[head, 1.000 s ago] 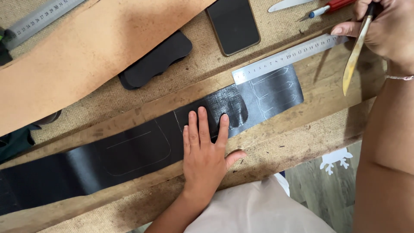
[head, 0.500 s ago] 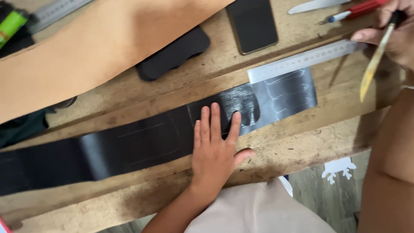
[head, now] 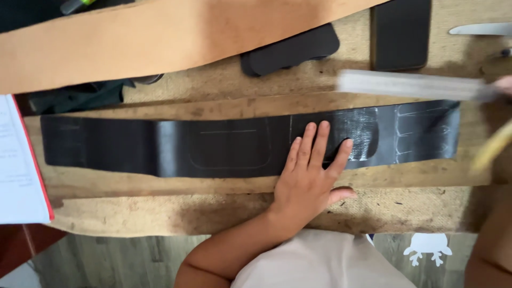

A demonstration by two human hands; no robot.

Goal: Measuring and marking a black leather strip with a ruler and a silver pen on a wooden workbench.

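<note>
A left hand (head: 309, 178) lies flat, fingers spread, pressing a long black leather strip (head: 229, 146) onto a wooden board (head: 160, 186) that runs left to right across the tabletop (head: 298, 77). The palm sits on the near edge of the strip and the fingertips reach toward its far edge, right of the strip's middle. At the far right edge of the frame, only a sliver of the right hand (head: 504, 84) shows, touching the end of a blurred metal ruler (head: 410, 85) that lies just beyond the strip's far edge; whether that hand pinches or merely rests cannot be told. A pale yellowish tool (head: 492, 148), also blurred, slants across the right side.

Faint outlines and chalky hatching mark the strip's right half. Judged from this, good work here calls for firm, even downward pressure close to the marked area, so the leather cannot creep, and for the ruler to settle square against the drawn lines before any mark or cut.

Beyond the board lie a broad tan leather sheet (head: 160, 37), a black case (head: 290, 50), a dark phone (head: 401, 32) and a metal blade (head: 480, 29); a red-edged notebook (head: 21, 160) sits at left.
</note>
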